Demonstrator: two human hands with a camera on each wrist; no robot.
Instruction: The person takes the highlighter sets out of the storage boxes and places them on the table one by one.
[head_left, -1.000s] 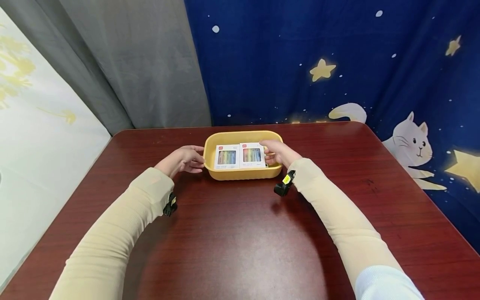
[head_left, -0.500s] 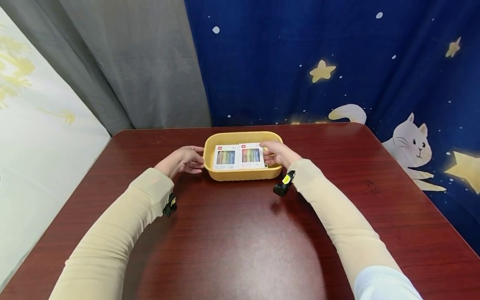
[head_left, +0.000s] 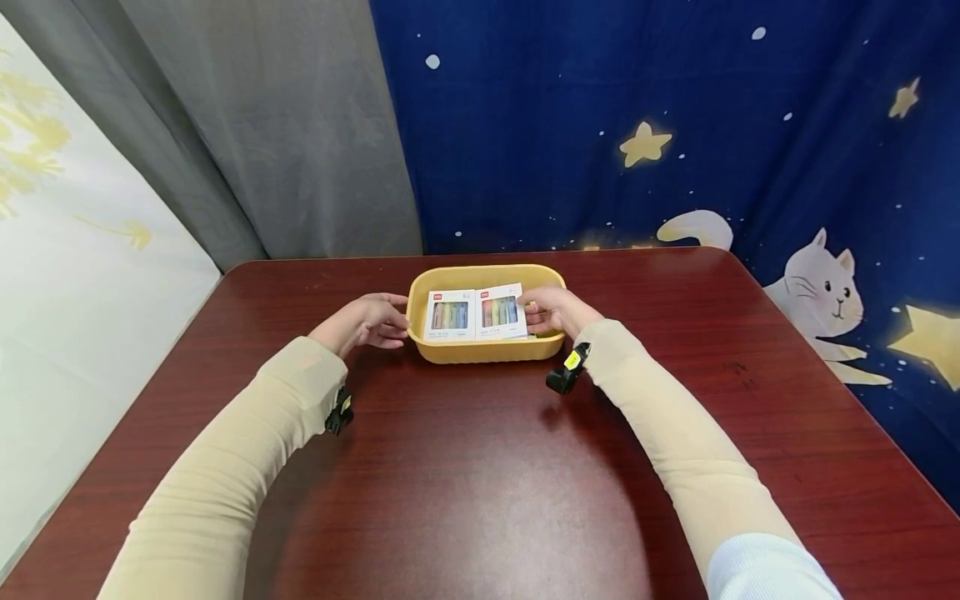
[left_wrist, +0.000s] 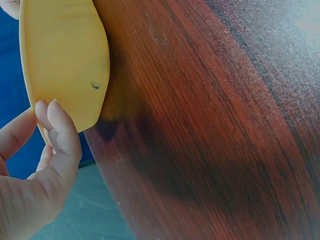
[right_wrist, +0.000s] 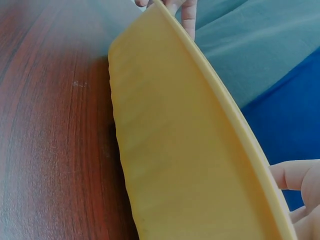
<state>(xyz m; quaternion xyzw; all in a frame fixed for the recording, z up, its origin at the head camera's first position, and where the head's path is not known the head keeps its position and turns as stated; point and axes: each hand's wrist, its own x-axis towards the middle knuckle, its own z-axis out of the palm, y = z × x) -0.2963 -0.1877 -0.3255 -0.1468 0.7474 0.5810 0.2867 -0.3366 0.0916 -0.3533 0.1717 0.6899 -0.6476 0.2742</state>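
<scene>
A yellow plastic basket stands on the table near its far edge. Two white crayon-like boxes lie side by side in it, each with a window onto coloured sticks: the left box and the right box. My left hand holds the basket's left end, with fingertips on its outer wall by the rim. My right hand reaches over the right rim and grips the right box's right edge; that box is slightly tilted. In the right wrist view, the basket wall hides the boxes and my fingertips.
The dark red wooden table stretches towards me in front of the basket. Behind it hang a grey curtain and a blue starry curtain. A white patterned sheet stands along the left.
The right box has shifted slightly left and its right side has come up into a tilt, with my right hand on it. The left box has slid a little left. My left hand stays put.
</scene>
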